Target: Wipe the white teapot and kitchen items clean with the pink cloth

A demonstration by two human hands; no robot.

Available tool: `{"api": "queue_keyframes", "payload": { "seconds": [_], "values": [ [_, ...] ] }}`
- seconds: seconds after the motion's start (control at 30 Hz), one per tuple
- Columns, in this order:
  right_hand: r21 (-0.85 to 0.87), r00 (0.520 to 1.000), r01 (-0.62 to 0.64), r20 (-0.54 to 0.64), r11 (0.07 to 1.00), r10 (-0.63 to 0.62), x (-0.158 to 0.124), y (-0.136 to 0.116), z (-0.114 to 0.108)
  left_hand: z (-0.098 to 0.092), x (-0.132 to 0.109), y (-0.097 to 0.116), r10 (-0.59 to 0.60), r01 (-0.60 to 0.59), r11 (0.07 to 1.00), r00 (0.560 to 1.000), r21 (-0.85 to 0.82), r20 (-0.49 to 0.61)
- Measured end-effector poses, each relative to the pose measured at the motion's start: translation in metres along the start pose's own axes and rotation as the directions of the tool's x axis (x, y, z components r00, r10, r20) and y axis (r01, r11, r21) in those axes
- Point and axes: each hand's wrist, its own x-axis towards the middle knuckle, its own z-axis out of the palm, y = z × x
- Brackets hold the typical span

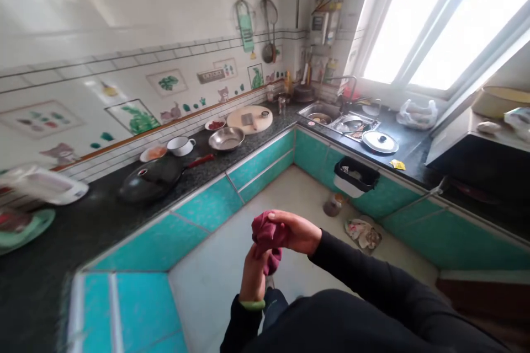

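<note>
A bunched dark red cloth (pixel 269 233) is held between both hands, above the floor and in front of my body. My right hand (pixel 300 231) grips it from the right side, thumb on top. From below, my left hand (pixel 252 278) is closed on the same cloth, with a green bangle (pixel 252 305) at its wrist. Part of the cloth hangs past the left hand, and most of the left fingers are hidden by it.
Along the left counter stand a lidded black wok (pixel 149 181), a white enamel cup (pixel 180 146), a steel bowl (pixel 226 138) and a round cutting board (pixel 250 119). At the right are a double sink (pixel 333 118), a pan lid (pixel 380 142) and a hanging bin (pixel 355 176). A jar (pixel 332 207) sits on the floor.
</note>
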Motion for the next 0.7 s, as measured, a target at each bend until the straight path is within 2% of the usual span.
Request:
{"api": "queue_keyframes", "payload": {
  "seconds": [0.03,0.07,0.1,0.2,0.23,0.3,0.37,0.43,0.53,0.6,0.7],
  "values": [
    [-0.014,0.997,0.062,-0.038,0.998,-0.063,0.016,-0.016,-0.012,0.002,0.022,0.015,-0.023,0.026,0.997,0.999,-0.074,0.042],
    [-0.035,0.989,0.118,-0.087,0.992,-0.121,0.032,-0.030,-0.026,0.004,0.045,0.031,-0.061,0.077,0.992,0.987,-0.101,0.150],
    [-0.059,0.974,0.161,-0.153,0.985,-0.168,0.047,-0.043,-0.041,0.007,0.069,0.048,-0.048,0.075,0.989,0.978,-0.127,0.205],
    [-0.102,0.890,0.197,-0.399,0.975,-0.222,0.084,-0.070,-0.088,0.025,0.143,0.095,0.015,0.021,0.987,0.975,-0.157,0.222],
    [-0.100,0.863,0.190,-0.457,0.977,-0.215,0.094,-0.077,-0.102,0.035,0.167,0.109,0.009,0.027,0.988,0.971,-0.149,0.237],
    [-0.046,0.835,0.193,-0.516,0.980,-0.189,0.111,-0.090,-0.126,0.063,0.215,0.131,-0.046,0.087,0.990,0.940,-0.110,0.337],
    [0.027,0.853,0.236,-0.485,0.971,-0.194,0.123,-0.108,-0.147,0.101,0.261,0.144,-0.098,0.146,0.987,0.882,-0.068,0.461],
    [0.086,0.870,0.315,-0.424,0.945,-0.252,0.132,-0.134,-0.169,0.147,0.304,0.147,-0.141,0.197,0.980,0.810,-0.036,0.570],
    [0.167,0.857,0.414,-0.403,0.895,-0.321,0.138,-0.184,-0.217,0.220,0.365,0.133,-0.214,0.271,0.962,0.698,0.024,0.684],
    [0.224,0.864,0.413,-0.402,0.883,-0.303,0.140,-0.221,-0.255,0.269,0.405,0.118,-0.254,0.269,0.959,0.686,0.087,0.682],
    [0.273,0.881,0.382,-0.396,0.883,-0.259,0.149,-0.282,-0.310,0.331,0.466,0.103,-0.249,0.149,0.967,0.728,0.207,0.639]
  ]
}}
